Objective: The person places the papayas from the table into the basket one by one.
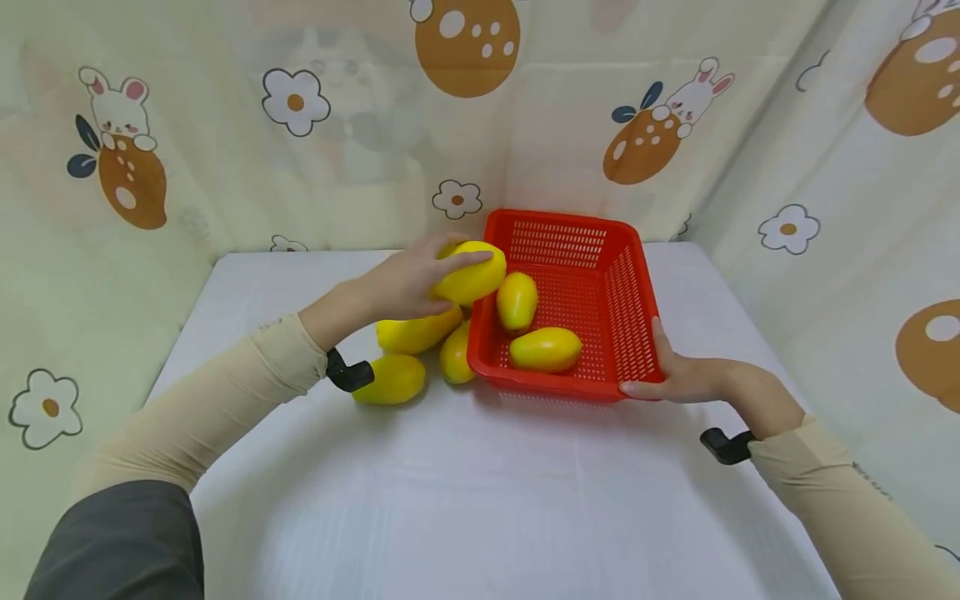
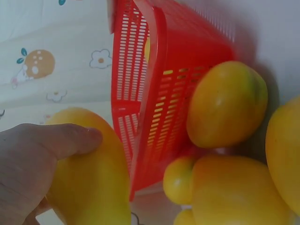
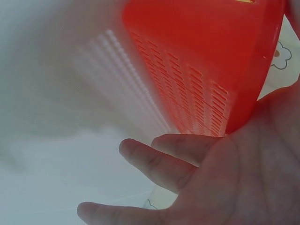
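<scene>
My left hand (image 1: 408,279) holds a yellow mango (image 1: 472,279) at the basket's left rim, thumb laid along the fruit. The left wrist view shows this mango (image 2: 91,173) close up beside the basket wall. Two mangoes lie inside the red basket (image 1: 637,283): one mango (image 1: 517,302) by the left wall, another mango (image 1: 545,350) near the front. At the basket's front right corner, my right hand (image 1: 693,379) touches the rim. In the right wrist view its fingers (image 3: 159,166) are spread and straight, with the palm against the basket.
Outside the basket, to its left, several mangoes lie close together, among them a front mango (image 1: 390,380) and one mango (image 1: 456,354) near the basket wall. A white cloth covers the table (image 1: 465,492). A printed curtain (image 1: 360,183) hangs behind and at both sides.
</scene>
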`<state>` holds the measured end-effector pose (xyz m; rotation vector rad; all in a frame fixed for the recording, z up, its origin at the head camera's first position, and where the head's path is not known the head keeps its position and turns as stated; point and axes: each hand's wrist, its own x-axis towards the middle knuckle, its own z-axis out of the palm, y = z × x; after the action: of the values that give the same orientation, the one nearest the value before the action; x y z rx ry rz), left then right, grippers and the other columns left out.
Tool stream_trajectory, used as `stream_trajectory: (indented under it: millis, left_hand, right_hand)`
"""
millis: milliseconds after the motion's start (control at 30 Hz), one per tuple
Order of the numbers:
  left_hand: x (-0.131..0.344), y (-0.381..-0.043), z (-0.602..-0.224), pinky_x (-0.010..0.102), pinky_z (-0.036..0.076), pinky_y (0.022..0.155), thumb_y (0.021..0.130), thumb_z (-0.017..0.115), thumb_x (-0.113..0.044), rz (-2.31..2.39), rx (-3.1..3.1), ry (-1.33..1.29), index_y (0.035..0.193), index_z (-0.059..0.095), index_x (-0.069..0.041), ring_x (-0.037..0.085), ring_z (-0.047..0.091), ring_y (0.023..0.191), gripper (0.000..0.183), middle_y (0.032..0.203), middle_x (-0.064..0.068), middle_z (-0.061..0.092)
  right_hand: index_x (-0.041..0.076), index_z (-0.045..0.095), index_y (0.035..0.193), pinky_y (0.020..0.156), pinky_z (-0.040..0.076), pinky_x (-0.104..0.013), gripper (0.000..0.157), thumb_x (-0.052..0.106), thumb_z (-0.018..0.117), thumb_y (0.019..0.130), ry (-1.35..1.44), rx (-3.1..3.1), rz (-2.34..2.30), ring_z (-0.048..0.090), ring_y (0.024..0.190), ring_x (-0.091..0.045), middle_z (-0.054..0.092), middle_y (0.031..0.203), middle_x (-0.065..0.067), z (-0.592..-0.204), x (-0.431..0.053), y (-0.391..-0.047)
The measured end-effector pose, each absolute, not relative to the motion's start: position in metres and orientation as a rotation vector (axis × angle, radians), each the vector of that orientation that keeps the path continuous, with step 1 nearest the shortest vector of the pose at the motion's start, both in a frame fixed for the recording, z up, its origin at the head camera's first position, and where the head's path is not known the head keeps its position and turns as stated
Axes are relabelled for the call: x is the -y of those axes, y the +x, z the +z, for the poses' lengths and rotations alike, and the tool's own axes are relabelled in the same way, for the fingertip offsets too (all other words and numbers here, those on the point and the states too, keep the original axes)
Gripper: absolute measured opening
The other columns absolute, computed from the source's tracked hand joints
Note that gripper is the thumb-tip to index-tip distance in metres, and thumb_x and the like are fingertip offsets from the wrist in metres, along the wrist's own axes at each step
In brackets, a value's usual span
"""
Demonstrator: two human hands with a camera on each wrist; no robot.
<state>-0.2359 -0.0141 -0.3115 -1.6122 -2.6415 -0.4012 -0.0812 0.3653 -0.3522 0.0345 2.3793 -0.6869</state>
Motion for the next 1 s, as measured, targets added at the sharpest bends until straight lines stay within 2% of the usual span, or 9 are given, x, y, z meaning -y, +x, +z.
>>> stream_trajectory:
  millis: [200, 433, 667, 867, 1000]
  left_hand:
    - [0.008, -0.224, -0.315, 0.04, 0.05, 0.093, 0.084, 0.071, -0.022, -0.439, 2.654, -1.64, 0.146, 0.033, -0.034, 0.029, 0.04, 0.127, 0.074, 0.151, 0.01, 0.026]
    - [-0.003, -0.212, -0.318, 0.043, 0.042, 0.105, 0.085, 0.071, -0.027, -0.398, 2.703, -1.666, 0.147, 0.03, -0.032, 0.029, 0.028, 0.14, 0.075, 0.154, 0.009, 0.027]
    - [-0.011, -0.206, -0.322, 0.04, 0.041, 0.106, 0.084, 0.071, -0.029, -0.415, 2.733, -1.662, 0.143, 0.031, -0.023, 0.021, 0.032, 0.139, 0.072, 0.154, 0.001, 0.028]
    - [-0.016, -0.203, -0.323, 0.046, 0.043, 0.101, 0.084, 0.07, -0.031, -0.395, 2.697, -1.69, 0.142, 0.034, -0.025, 0.023, 0.034, 0.137, 0.069, 0.154, 0.001, 0.029]
    - [-0.018, -0.202, -0.326, 0.044, 0.046, 0.095, 0.085, 0.068, -0.034, -0.346, 2.682, -1.693, 0.144, 0.034, -0.03, 0.023, 0.038, 0.133, 0.068, 0.154, 0.001, 0.028]
  right_hand:
    - [0.006, -0.045, 0.133, 0.101, 0.029, -0.069, 0.126, 0.059, 0.058, 0.084, 0.026, -2.37, -0.688, 0.006, 0.137, -0.053, -0.023, 0.151, -0.028, -0.354, -0.363, -0.081]
    - [0.007, -0.045, 0.133, 0.101, 0.031, -0.068, 0.126, 0.059, 0.059, 0.084, 0.022, -2.378, -0.709, 0.007, 0.136, -0.052, -0.024, 0.151, -0.028, -0.357, -0.365, -0.082]
    - [0.004, -0.044, 0.134, 0.103, 0.026, -0.07, 0.124, 0.055, 0.058, 0.086, -0.003, -2.385, -0.717, 0.004, 0.137, -0.054, -0.026, 0.15, -0.029, -0.356, -0.365, -0.081]
    - [0.004, -0.043, 0.135, 0.103, 0.026, -0.07, 0.125, 0.057, 0.058, 0.085, 0.012, -2.393, -0.711, 0.004, 0.137, -0.054, -0.027, 0.15, -0.028, -0.355, -0.366, -0.08]
    - [0.004, -0.043, 0.135, 0.102, 0.026, -0.07, 0.125, 0.058, 0.058, 0.085, 0.014, -2.402, -0.712, 0.004, 0.136, -0.055, -0.027, 0.15, -0.028, -0.355, -0.366, -0.079]
